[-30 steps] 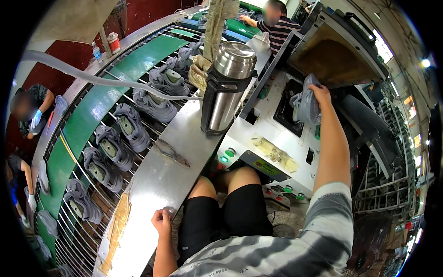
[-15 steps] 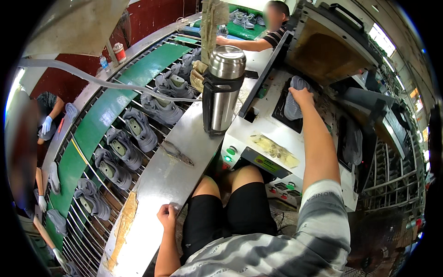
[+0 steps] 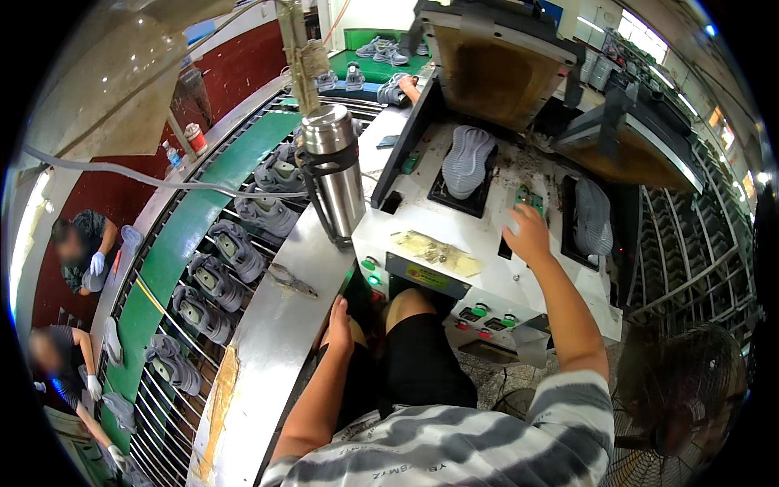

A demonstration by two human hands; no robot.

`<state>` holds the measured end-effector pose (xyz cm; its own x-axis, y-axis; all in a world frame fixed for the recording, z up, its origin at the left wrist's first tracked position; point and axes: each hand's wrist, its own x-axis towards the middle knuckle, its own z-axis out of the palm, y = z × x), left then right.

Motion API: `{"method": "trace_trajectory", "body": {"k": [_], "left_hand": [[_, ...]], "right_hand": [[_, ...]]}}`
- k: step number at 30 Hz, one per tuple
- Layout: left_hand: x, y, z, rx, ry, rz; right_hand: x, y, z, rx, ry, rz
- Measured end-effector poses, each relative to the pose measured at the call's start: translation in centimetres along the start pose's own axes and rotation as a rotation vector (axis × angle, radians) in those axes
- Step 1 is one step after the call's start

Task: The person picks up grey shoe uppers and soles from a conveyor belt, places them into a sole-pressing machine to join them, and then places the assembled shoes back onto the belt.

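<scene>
My right hand [image 3: 531, 234], fingers apart and holding nothing, is over the white press machine [image 3: 438, 231] between its two stations. Sole up on the left station's black pad lies a grey shoe [image 3: 468, 161], apart from my hand. Another grey shoe [image 3: 592, 217] lies in the right station. Both hinged lids, the left lid [image 3: 497, 61] and the right lid [image 3: 629, 146], are raised. Above my thigh, beside the metal table's edge, my left hand [image 3: 339, 326] is empty with its fingers stretched out.
A steel thermos [image 3: 334, 183] and pliers [image 3: 292, 282] rest on the metal table [image 3: 280, 325]. Left of it, several grey shoes [image 3: 239, 250] line a roller conveyor with a green belt [image 3: 174, 219]. Co-workers [image 3: 89, 247] are across it. A floor fan [image 3: 677, 406] stands at lower right.
My right hand has let go of the shoe on the left station and moved right and nearer. My left hand has left the table edge, its fingers now straightened. The view has shifted.
</scene>
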<state>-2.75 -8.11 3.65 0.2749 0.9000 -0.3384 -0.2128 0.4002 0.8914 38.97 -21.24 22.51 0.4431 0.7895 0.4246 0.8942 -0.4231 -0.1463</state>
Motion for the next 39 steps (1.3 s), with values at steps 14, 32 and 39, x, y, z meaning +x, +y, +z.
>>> {"method": "trace_trajectory", "body": {"k": [14,32,39], "left_hand": [[3.0,-0.9,-7.9,0.59,0.291,0.218],[-10.5,0.5,-21.9,1.389,1.118,0.129],[-10.3,1.3,-20.8,1.288,1.15,0.188]], "right_hand": [[-0.9,21.1,-8.9,-0.088,0.053,0.632],[6.5,29.5,-3.4,0.035,-0.204,0.824],[6.3,31.9,-2.6,0.08,-0.203,0.797]]}}
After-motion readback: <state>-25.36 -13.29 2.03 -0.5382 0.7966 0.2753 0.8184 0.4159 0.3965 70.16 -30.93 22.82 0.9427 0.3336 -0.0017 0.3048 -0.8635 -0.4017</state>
